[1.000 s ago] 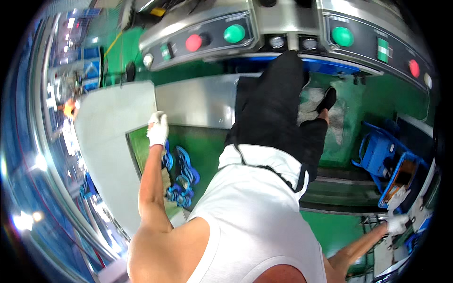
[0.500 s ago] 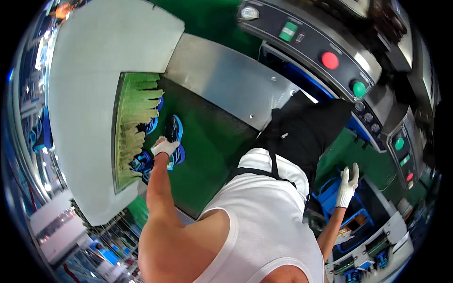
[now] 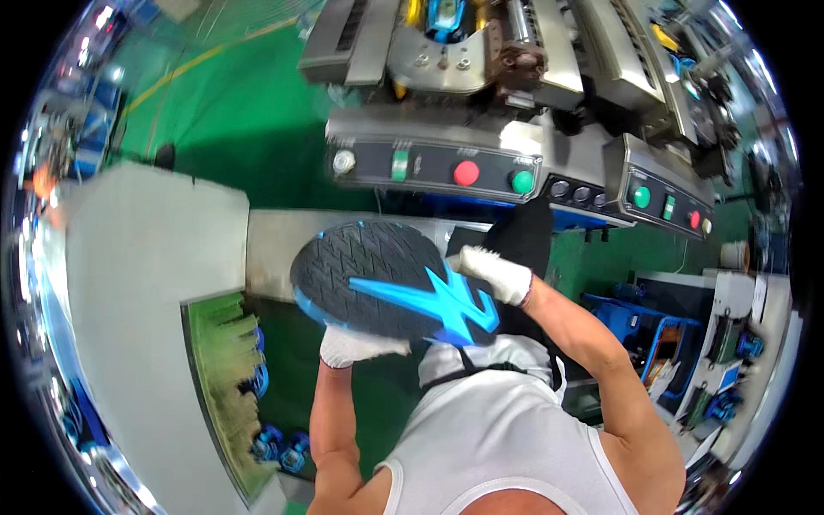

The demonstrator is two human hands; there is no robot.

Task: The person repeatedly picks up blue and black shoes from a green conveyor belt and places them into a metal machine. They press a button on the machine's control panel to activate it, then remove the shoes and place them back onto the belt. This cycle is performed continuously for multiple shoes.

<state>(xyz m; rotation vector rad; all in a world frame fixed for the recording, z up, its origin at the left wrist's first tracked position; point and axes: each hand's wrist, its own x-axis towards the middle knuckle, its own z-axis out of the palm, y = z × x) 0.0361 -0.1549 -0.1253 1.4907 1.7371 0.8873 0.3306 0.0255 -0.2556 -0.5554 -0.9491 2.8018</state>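
A shoe [image 3: 378, 270] is held up in front of my body, its black zigzag-tread sole with bright blue inlay facing me. My left hand [image 3: 350, 346], in a white glove, grips it from below near the forefoot; its fingers are partly hidden behind the shoe. At the heel end, my right hand [image 3: 496, 273], also white-gloved, is closed against the edge of the shoe. The shoe's upper is turned away and cannot be seen. Several blue-and-black shoes [image 3: 276, 446] sit on the green belt by the strip-curtained opening [image 3: 210, 386] to my left.
Ahead is a metal machine with a control panel [image 3: 433, 167] of red and green buttons. A second panel [image 3: 665, 206] stands to its right. A pale machine housing [image 3: 159, 249] stands at left. On the right are a blue cart [image 3: 639, 322] and a rack with more shoes.
My left hand has lifted a shoe from the belt and brought it in front of me. My right hand has come in from the far right to the shoe's heel. The view has turned toward the machine.
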